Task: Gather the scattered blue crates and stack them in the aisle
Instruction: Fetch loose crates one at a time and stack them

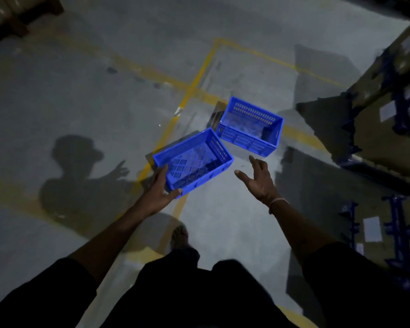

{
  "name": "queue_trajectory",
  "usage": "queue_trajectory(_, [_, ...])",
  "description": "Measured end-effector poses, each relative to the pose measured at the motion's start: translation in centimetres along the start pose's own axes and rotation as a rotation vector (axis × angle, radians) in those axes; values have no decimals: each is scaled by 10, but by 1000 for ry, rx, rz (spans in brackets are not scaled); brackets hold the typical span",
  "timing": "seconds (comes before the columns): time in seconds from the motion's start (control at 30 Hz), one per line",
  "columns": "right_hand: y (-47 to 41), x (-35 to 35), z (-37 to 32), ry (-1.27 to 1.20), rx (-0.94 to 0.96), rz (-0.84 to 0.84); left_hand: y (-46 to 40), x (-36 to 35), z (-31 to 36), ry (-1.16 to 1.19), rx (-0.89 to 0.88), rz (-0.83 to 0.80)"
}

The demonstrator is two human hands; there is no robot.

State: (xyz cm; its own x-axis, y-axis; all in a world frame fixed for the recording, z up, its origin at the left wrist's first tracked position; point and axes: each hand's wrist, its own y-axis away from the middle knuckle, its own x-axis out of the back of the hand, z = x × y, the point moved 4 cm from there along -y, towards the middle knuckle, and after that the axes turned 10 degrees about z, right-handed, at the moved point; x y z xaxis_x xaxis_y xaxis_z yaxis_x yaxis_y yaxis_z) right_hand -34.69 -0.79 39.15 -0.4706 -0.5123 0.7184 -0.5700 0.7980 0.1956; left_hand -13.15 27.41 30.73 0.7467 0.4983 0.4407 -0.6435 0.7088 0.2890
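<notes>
Nearest are the person's dark-clad legs and one foot [179, 235] on the grey floor [57, 95], standing over a yellow line [194, 84] painted there. Both arms reach forward and down.

The left hand [160, 189] grips the near-left corner of the near crate [194, 159], thumb along the near wall and fingers up over the rim. The crate looks tilted, apparently lifted by that one corner, and seems empty. The right hand [258, 178] is spread wide and holds nothing; it hovers just right of the near crate, clear of it.

Just beyond, the far crate [251, 126] sits upright on the floor across the yellow line, its near-left corner close to the near crate's far corner; whether they touch is unclear. Something dark lies at its far-left side. To the right stand stacked cartons [388, 110] with blue strapping.

The likely risk is the one-handed corner grip: the crate could swing or slip free before the right hand takes the other side. In this dim light it could also knock the far crate, or be set down crooked so it does not seat in the stack.
</notes>
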Motion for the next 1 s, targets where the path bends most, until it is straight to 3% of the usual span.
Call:
queue_trajectory(0.3, [-171,-15,-22,33,60,-172,-99,6,52,-65,148,119])
queue_trajectory(0.6, [-336,-77,22,138,168,-365,-193,-48,23,-95,277,208])
queue_trajectory(0.8, [-417,-164,98,250,170,-482,-261,-102,-62,-112,365,257])
queue_trajectory(1.0, [-485,-269,182,352,141,-510,-324,-145,-210,-249,471,265])
